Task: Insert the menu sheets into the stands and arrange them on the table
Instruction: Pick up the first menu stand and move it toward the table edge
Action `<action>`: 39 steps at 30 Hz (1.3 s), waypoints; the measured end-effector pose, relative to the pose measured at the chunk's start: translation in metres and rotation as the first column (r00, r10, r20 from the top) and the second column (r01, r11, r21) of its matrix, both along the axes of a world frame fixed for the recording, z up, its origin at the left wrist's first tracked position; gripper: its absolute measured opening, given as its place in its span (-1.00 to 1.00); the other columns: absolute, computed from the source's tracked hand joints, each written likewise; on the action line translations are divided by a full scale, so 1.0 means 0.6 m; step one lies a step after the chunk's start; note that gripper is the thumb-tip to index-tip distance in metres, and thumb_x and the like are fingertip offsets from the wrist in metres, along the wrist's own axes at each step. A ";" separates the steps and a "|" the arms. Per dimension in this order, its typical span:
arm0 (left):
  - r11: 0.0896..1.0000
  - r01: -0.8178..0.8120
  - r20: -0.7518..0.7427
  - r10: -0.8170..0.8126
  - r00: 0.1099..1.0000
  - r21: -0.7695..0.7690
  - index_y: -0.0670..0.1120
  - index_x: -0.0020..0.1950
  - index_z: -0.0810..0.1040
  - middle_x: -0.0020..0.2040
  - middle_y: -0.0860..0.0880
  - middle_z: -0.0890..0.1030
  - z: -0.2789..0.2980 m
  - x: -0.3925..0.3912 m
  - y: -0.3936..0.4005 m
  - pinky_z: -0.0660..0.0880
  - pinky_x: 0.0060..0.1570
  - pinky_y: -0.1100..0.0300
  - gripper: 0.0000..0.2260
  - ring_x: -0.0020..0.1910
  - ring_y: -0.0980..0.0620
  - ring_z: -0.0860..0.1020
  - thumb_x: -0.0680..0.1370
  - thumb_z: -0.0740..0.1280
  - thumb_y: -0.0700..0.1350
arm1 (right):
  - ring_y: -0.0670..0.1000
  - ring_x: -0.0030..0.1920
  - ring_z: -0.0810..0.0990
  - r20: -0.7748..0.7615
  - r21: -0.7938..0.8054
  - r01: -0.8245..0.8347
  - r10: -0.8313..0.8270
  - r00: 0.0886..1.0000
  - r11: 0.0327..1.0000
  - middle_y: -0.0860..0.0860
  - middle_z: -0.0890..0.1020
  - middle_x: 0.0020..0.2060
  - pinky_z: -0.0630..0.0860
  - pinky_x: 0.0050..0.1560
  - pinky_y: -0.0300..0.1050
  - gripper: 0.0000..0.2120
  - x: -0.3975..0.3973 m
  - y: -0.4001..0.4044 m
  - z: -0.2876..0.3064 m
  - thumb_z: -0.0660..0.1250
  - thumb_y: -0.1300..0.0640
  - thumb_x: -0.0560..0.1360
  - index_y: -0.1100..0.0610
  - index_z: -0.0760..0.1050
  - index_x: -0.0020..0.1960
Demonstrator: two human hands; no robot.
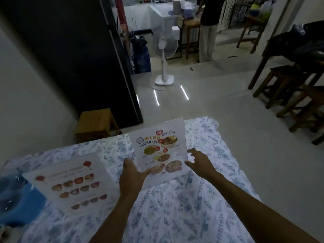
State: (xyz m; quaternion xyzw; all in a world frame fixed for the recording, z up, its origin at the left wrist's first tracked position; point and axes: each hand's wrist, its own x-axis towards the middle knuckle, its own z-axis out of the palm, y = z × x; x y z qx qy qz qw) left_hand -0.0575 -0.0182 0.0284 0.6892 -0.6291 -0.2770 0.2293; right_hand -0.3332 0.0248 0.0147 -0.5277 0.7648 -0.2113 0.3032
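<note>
Two bare forearms reach forward over a desk point(175, 207) spread with a blue-and-white floral cloth. At the far left edge sits a blue object point(15, 199), blurred. Beside it a menu sheet point(71, 186) with rows of dishes faces the camera, tilted back; whether it sits in a stand I cannot tell. Next, the left hand point(131, 174) is open, palm up, its fingertips at the lower left corner of the upright menu stand point(159, 148), which holds a Thai food sheet near the desk's far edge. The right hand point(199, 162) hovers just right of the stand, fingers spread and curled, holding nothing.
</note>
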 end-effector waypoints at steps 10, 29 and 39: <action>0.989 0.121 -0.285 -0.092 0.954 0.086 -0.14 0.22 0.59 0.04 0.02 0.67 -0.010 -0.015 -0.021 0.51 -0.26 0.50 -0.55 -0.18 0.35 0.60 0.36 0.59 -0.18 | 0.07 0.14 0.61 0.063 -0.038 -0.159 0.161 0.985 0.987 0.07 0.65 0.18 0.55 0.11 -0.02 -0.62 -0.015 -0.050 -0.017 0.32 0.06 0.56 0.06 0.43 0.36; 0.956 0.293 -0.353 -0.266 0.897 0.026 -0.10 0.36 0.47 0.18 -0.03 0.64 0.002 -0.284 -0.191 0.54 0.05 0.20 -0.46 0.06 0.05 0.62 0.43 0.54 -0.08 | 0.06 0.07 0.65 -0.018 -0.126 -0.015 0.013 1.000 0.992 0.01 0.68 0.13 0.54 0.00 -0.10 -0.61 -0.280 -0.138 0.007 0.32 0.00 0.56 0.00 0.41 0.37; 0.948 0.319 -0.253 -0.308 0.917 0.001 -0.11 0.32 0.50 0.14 -0.06 0.67 -0.029 -0.369 -0.266 0.58 -0.09 0.22 -0.50 -0.06 0.07 0.62 0.43 0.54 -0.05 | 0.12 0.09 0.64 0.014 -0.116 0.093 -0.092 0.996 0.989 0.09 0.65 0.14 0.58 0.05 0.00 -0.62 -0.355 -0.205 -0.043 0.35 0.02 0.54 0.05 0.42 0.32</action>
